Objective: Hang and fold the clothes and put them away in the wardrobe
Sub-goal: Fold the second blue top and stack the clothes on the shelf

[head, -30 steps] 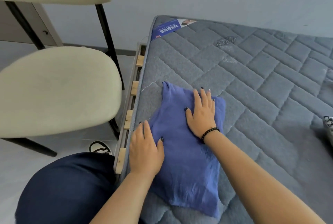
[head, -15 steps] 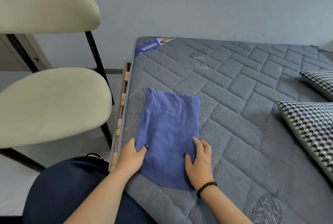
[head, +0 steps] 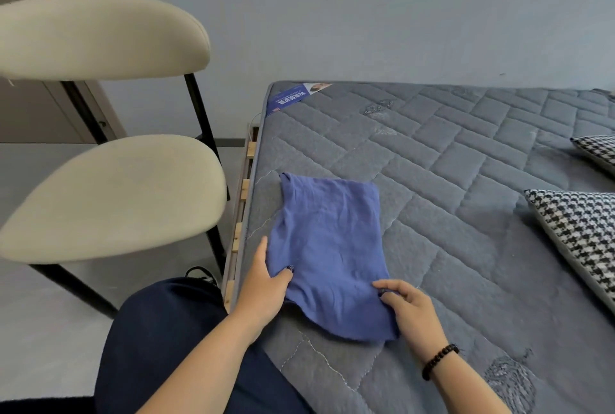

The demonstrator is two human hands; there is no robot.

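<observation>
A folded blue garment (head: 329, 240) lies flat near the left edge of a grey quilted mattress (head: 449, 164). My left hand (head: 263, 284) grips the garment's near left edge, thumb on top of the cloth and fingers tucked under it. My right hand (head: 409, 310), with a dark bead bracelet at the wrist, pinches the near right corner, fingers curled on the fabric. The near edge of the garment is slightly lifted and rumpled between my hands.
A cream padded chair (head: 109, 200) with black legs stands close to the left of the bed. Two houndstooth cushions (head: 579, 234) lie on the right of the mattress. My dark-trousered knee (head: 159, 340) is at the bed's wooden slat edge. A grey wall is behind.
My hands slid from pressing flat on the garment down to its near edge, where they now take hold of it. The camera tilted up and right, showing the cushions.
</observation>
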